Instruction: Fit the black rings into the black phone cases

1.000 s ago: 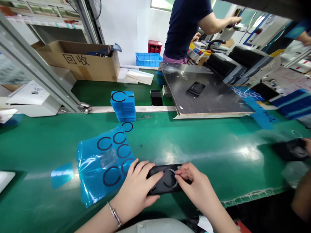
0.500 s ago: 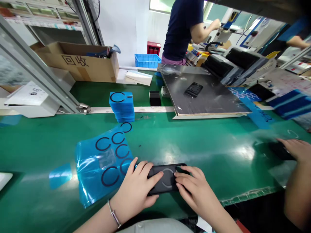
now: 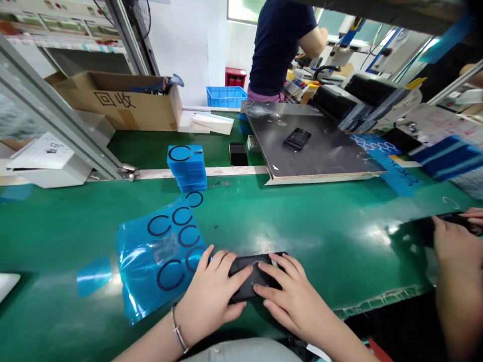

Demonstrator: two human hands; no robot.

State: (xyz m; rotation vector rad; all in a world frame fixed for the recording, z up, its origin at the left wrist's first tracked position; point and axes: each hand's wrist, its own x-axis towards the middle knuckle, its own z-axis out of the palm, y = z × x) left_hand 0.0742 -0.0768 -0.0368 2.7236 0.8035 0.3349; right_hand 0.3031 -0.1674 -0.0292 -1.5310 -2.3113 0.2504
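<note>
A black phone case with a ring mark, partly hidden under my fingers, lies on the green table near its front edge. My left hand grips the left end, its index finger on the case's face and its thumb by the lower edge. Across the right half, my right hand lies with fingers spread, the fingertips pressing around the ring. Left of my hands is a blue film sheet carrying several black open rings. Behind it stands a stack of blue film pieces with a ring on top.
A dark board bears a black phone case. A phone lies beside it. At the back left stands a cardboard box. A co-worker's hands handle a dark object at right; another person stands behind.
My right fingers have shifted left and spread over the ring, from the case's right part. My left hand stays in place. The co-worker's second hand has come into view at right.
</note>
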